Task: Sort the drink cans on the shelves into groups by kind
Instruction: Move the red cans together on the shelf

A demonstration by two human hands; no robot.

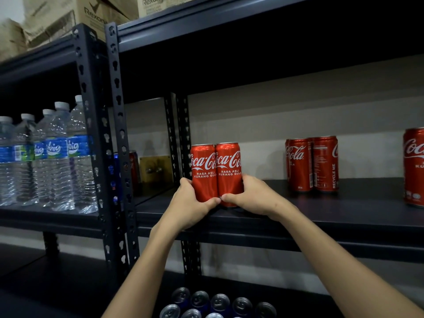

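Your forearms reach up from the bottom edge, and each grip closes low on a red can: your left hand (187, 203) wraps the left Coca-Cola can (203, 173), your right hand (253, 198) wraps the right Coca-Cola can (229, 174), thumbs nearly meeting in front. Both cans stand upright and touching, at the front left of the dark middle shelf (321, 216). Judged from this, you are placing or squaring a pair within the red group; the next move calls for letting go without tipping them, then fetching the cola pair (312, 164) and the single cola can (414, 166) well apart to the right. Both held labels read "Coca-Cola, RASA ASLI, KURANG GULA"; one of the pair reads "RECYCLE ME". Silver-topped blue cans (206, 304) sit grouped below. Water bottles (52, 157) on the left rack carry blue labels, the brand unclear; cardboard boxes (96, 14) above read "Rexona".
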